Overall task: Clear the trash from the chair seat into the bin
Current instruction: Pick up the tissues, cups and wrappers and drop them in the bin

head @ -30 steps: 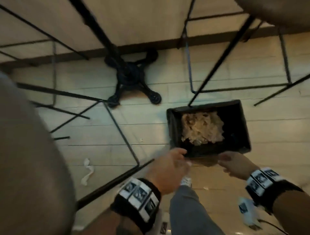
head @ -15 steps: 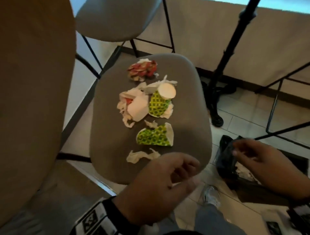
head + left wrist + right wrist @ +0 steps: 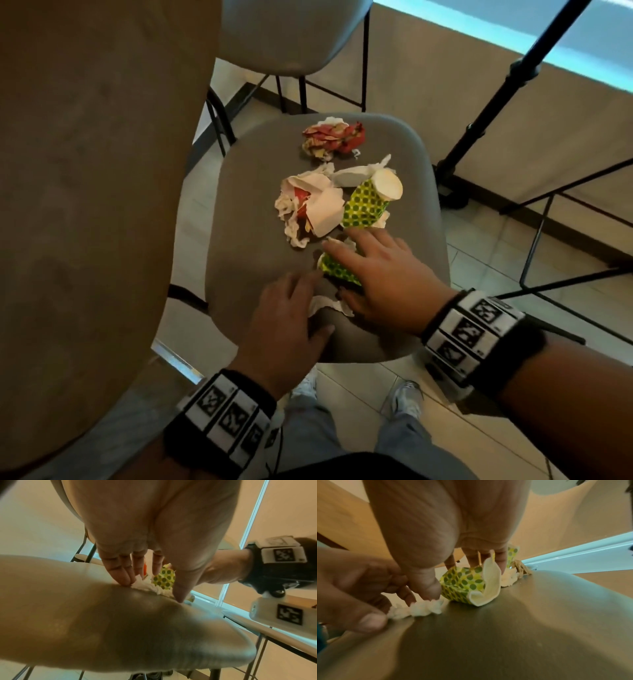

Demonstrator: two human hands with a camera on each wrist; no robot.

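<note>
Trash lies on the grey chair seat (image 3: 253, 205). My right hand (image 3: 349, 263) is spread over a crushed green-dotted paper cup (image 3: 337, 272); in the right wrist view its thumb sits on the cup's (image 3: 462, 585) near side and its fingers behind it. My left hand (image 3: 317, 303) reaches down on a white tissue scrap (image 3: 330, 305), with fingertips (image 3: 124, 580) at one end and the thumb at the other. Further back lie a second dotted cup (image 3: 368, 205), a white-and-red wrapper (image 3: 311, 209) and a red crumpled paper (image 3: 332, 137). The bin is out of view.
A tan chair back (image 3: 85, 205) fills the left. Another pale seat (image 3: 291, 34) stands behind. A black stand pole (image 3: 486, 113) and thin black chair legs (image 3: 537, 246) rise from the tiled floor on the right. My shoes (image 3: 404, 401) are below the seat's front edge.
A second ago both hands were at the black bin on the floor. The view swung up to the chair, and both hands came down onto the nearest trash on the seat.
</note>
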